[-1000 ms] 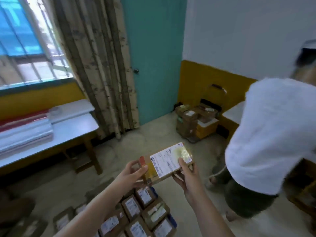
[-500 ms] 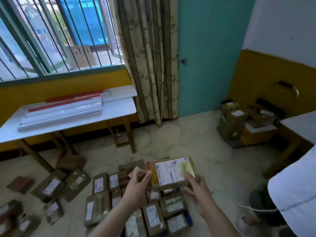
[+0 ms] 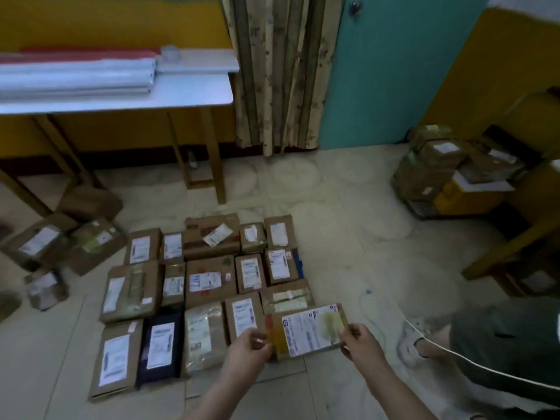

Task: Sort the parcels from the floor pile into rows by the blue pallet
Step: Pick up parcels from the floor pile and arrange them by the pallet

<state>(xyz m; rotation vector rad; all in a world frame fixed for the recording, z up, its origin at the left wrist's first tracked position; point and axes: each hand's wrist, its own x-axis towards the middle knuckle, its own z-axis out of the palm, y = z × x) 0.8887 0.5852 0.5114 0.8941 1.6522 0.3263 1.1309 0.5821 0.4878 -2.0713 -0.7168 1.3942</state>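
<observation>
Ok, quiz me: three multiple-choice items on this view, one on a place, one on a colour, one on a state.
1. Where is the held parcel?
A. at the rows' near right end
B. on the table
C. by the door

2. What colour is the door?
A. red
B. teal
C. black

3. How is the held parcel gripped?
A. left hand only
B. both hands
C. not at all

Answers: 1 A, it hangs beside the front row; 2 B, plainly teal; 3 B, left hand and right hand pinch opposite ends.

- You hold a flat brown parcel, white label up, above the rows' near right corner.
- Labelled parcels lie in rows on the floor.
- A blue edge, possibly the pallet, shows beside them.
</observation>
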